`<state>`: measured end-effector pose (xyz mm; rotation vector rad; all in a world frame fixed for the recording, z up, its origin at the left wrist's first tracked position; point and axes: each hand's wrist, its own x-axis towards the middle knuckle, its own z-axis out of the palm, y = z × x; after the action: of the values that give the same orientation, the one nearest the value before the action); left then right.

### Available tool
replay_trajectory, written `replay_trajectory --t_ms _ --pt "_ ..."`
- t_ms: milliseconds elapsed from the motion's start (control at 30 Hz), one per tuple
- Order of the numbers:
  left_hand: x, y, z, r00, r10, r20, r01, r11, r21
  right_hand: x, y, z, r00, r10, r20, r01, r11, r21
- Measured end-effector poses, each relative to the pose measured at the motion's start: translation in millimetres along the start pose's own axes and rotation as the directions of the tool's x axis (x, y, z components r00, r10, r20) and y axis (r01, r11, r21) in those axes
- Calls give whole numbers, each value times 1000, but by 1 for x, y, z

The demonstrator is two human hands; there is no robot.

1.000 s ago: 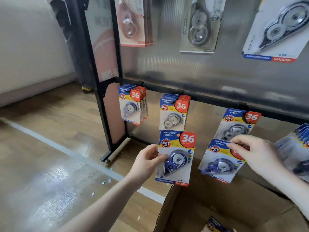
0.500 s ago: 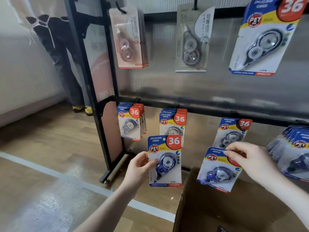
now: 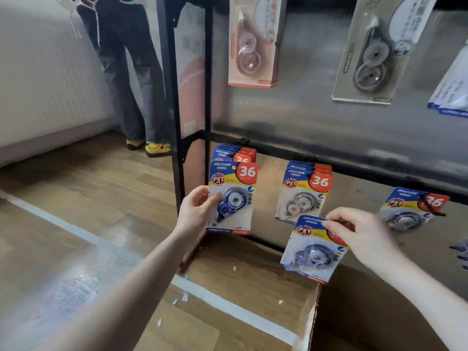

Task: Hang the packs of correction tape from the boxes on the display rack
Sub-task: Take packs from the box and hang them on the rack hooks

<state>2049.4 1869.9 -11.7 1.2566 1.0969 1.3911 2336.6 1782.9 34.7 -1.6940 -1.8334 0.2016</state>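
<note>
- Both hands grasping a pack each: left hand (image 3: 196, 214) pinches the left edge of a blue correction tape pack (image 3: 231, 198), thumb on the blister front, card upright.
- That pack sits right in front of the leftmost hanging stack (image 3: 235, 153) on the display rack (image 3: 177, 97), its top overlapping the stack; can't tell if it's on the hook yet.
- Right hand (image 3: 364, 236) pinches the top right corner of a second blue pack (image 3: 312, 252), tilted, held over the open cardboard box (image 3: 253, 274), just below the middle stack (image 3: 304, 193).
- Single pack (image 3: 410, 211) hangs further right on the same rail, apart from both hands.
- Upper row: pink pack (image 3: 253, 41) and grey pack (image 3: 372, 51), blurred.
- Bkgd: another person's legs (image 3: 126, 72), yellow shoes (image 3: 154, 146), wood floor (image 3: 76, 224) w/ a pale tape line (image 3: 88, 236).
</note>
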Motion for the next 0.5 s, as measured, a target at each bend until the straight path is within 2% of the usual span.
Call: replay_trajectory --t_ms 133,500 --pt "24 -9 -4 998 28 -63 -25 999 41 4 1 8 1000 9 28 -10 1000 18" --pt "55 -14 6 994 54 -91 -54 999 6 11 0 7 999 -9 43 10 1000 -7"
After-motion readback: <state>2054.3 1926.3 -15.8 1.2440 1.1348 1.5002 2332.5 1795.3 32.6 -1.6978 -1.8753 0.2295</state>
